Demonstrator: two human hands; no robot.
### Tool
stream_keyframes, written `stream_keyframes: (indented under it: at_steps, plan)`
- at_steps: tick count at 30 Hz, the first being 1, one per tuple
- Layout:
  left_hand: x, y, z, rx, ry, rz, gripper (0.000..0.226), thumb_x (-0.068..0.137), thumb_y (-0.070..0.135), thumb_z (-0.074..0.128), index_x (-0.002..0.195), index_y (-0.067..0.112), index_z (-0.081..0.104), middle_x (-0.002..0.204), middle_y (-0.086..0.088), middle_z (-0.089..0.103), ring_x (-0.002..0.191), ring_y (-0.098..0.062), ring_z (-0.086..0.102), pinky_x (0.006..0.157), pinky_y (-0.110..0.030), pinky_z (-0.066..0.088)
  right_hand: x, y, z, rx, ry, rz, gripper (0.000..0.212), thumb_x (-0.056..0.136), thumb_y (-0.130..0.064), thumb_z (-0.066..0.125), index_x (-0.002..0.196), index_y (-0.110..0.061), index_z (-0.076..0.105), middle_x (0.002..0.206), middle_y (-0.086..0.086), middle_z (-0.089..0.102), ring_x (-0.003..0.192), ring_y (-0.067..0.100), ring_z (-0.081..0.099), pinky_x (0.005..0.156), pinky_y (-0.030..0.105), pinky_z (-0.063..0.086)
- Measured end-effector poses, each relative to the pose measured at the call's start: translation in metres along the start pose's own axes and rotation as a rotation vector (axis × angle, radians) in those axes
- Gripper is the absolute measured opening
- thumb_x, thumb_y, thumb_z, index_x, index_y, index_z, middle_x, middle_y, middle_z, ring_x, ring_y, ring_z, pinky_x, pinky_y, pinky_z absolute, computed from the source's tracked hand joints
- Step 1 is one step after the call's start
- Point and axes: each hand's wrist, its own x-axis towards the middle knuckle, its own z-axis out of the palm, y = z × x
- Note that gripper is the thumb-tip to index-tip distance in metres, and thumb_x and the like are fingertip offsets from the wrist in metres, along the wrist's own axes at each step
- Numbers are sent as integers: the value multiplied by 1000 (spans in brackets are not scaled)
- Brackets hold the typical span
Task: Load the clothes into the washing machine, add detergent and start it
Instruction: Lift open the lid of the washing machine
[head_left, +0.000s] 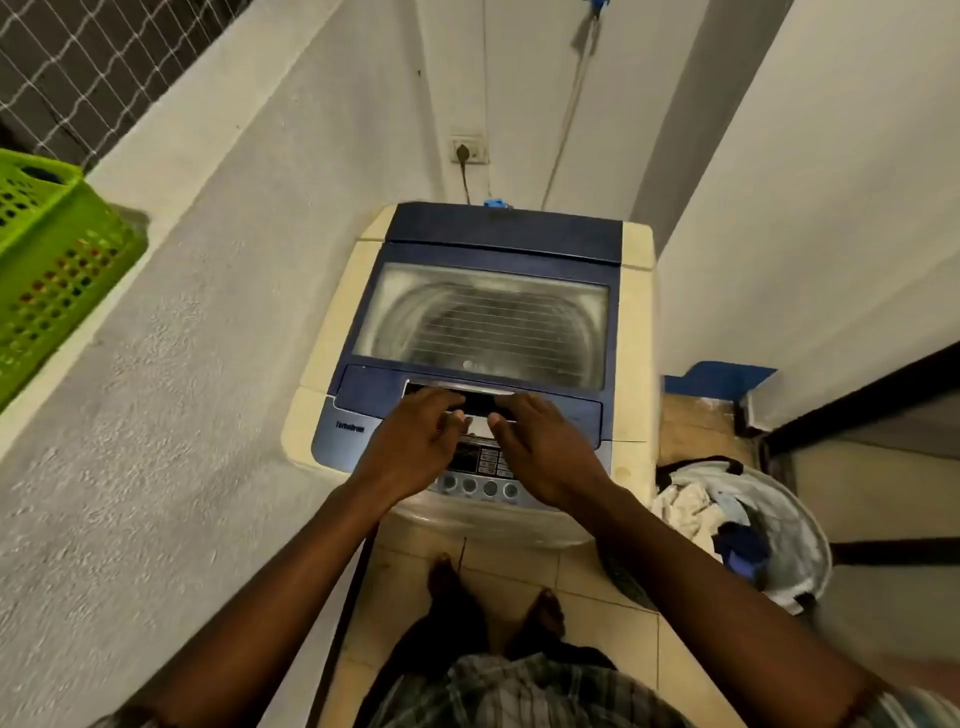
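the washing machine (498, 228) stands in the corner with its glass lid (483, 317) down, the clothes (691, 506) lie in the laundry basket (813, 519) on the floor beside it, so loading, detergent and starting all seem left, while the left hand (415, 447) and right hand (545, 447), side by side, hook their fingers on the lid handle (478, 393).

The washing machine's (483, 322) blue front panel reads "TurboDrum", slightly blurred.
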Motion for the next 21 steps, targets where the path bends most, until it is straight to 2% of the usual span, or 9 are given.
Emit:
stream_keyframes:
  at_steps: [6,9,11,14,17,21]
  plan:
    - [41,-31,4,33,-213,26,30,101,30,49,121,18,68,112,-2,70,99,-15,65,87,-39,56,28,8,16,-201,-126,129,39,108,-38,40,136,-18,58,135,7,64,125,26,53,91,41,49]
    - [55,-42,0,123,-393,43,28,101,37,45,103,23,69,93,3,70,81,-11,65,78,-43,57,33,6,23,-341,-155,141,37,108,-35,37,130,-18,62,128,4,68,123,27,54,94,41,47]
    - [60,-48,-2,166,-454,66,32,101,42,42,95,24,67,86,4,68,76,-9,63,75,-43,57,32,4,26,-392,-162,143,35,108,-35,37,124,-19,63,121,2,69,120,26,57,95,40,44]
    - [64,-52,-5,174,-465,95,32,102,43,40,93,27,66,83,6,67,73,-6,63,73,-41,58,34,1,26,-408,-156,143,34,107,-40,39,121,-19,62,119,3,69,118,25,57,97,42,43]
    - [66,-47,-13,136,-474,97,30,101,46,44,95,28,67,82,6,69,72,-6,65,72,-39,59,35,-5,20,-430,-144,128,32,104,-48,43,109,-22,61,110,0,69,110,23,59,94,42,45]
    - [65,-34,-35,62,-434,139,19,90,49,62,87,30,66,80,6,67,72,-8,65,71,-39,59,35,-19,-1,-439,-73,74,33,94,-59,49,96,-27,56,95,-5,66,95,20,57,83,39,44]
